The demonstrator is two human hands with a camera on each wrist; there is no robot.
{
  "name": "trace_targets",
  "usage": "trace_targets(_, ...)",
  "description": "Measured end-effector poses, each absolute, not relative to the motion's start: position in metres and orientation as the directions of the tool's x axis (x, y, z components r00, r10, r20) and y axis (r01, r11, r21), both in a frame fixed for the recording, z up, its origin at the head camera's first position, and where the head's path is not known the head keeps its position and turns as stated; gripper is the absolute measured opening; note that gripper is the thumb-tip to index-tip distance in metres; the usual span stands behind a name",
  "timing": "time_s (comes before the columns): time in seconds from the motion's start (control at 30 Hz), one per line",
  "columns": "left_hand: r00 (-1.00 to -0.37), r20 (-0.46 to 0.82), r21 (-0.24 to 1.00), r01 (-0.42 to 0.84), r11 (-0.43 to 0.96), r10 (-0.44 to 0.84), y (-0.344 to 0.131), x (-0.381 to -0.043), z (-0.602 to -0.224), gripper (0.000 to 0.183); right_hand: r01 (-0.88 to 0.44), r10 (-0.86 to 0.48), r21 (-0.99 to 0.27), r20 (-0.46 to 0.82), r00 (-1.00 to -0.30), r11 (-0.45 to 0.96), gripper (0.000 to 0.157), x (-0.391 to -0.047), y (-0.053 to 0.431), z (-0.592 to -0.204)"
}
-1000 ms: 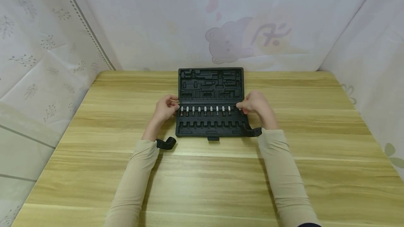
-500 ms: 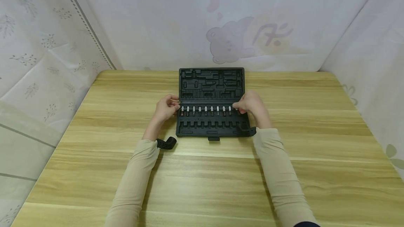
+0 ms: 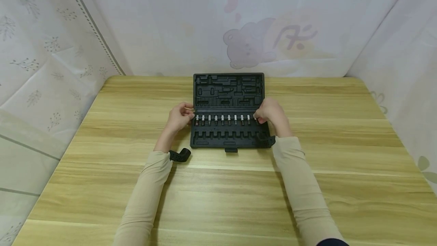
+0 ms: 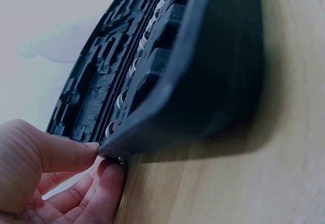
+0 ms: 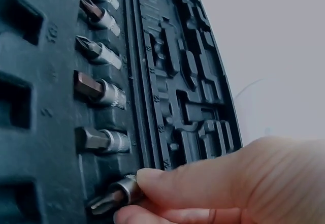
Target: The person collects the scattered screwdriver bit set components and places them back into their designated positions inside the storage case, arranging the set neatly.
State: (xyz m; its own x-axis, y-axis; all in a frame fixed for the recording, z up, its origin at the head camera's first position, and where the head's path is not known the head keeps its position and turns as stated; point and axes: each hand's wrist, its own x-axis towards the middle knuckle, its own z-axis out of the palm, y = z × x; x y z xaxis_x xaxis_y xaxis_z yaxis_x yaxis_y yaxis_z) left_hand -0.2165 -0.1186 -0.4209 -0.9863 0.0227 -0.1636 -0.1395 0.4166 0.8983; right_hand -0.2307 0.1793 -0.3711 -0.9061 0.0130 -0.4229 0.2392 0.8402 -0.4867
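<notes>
An open black tool case (image 3: 228, 127) lies on the table with its lid (image 3: 228, 90) folded back. A row of silver bit sockets (image 3: 222, 120) fills its upper slots. At the row's right end my right hand (image 3: 273, 115) pinches one bit socket (image 5: 121, 196) between thumb and fingers. Its ribbed tip lies tilted at its slot in the right wrist view. Beside it sits a hex bit socket (image 5: 104, 140) in its own slot. My left hand (image 3: 179, 117) grips the case's left edge, thumb on the rim and fingers curled against the side in the left wrist view.
The lower row of slots (image 3: 218, 135) holds no bits. A latch (image 3: 231, 150) juts from the case's front edge. Wooden tabletop (image 3: 222, 200) surrounds the case, and a pale printed curtain (image 3: 164, 26) hangs behind it.
My right hand has moved left over the case's right end with the bit socket, then slightly back right and down toward the last slot. My left hand has stayed in place.
</notes>
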Motion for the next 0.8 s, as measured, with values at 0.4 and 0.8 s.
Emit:
trace_targets(0.4,-0.986,-0.165,0.899,-0.141,0.416,0.022,-0.118,-0.216,-0.421,0.031,0.484,-0.025,-0.474,-0.733,-0.680,0.735,0.066,-0.262,0.190,-0.365)
trace_targets(0.8,-0.986,-0.165,0.898,-0.138,0.418,0.029,-0.119,-0.216,-0.421,0.030,0.525,0.036,-0.314,-0.833,-0.553,0.791,0.024,-0.273,0.196,-0.364)
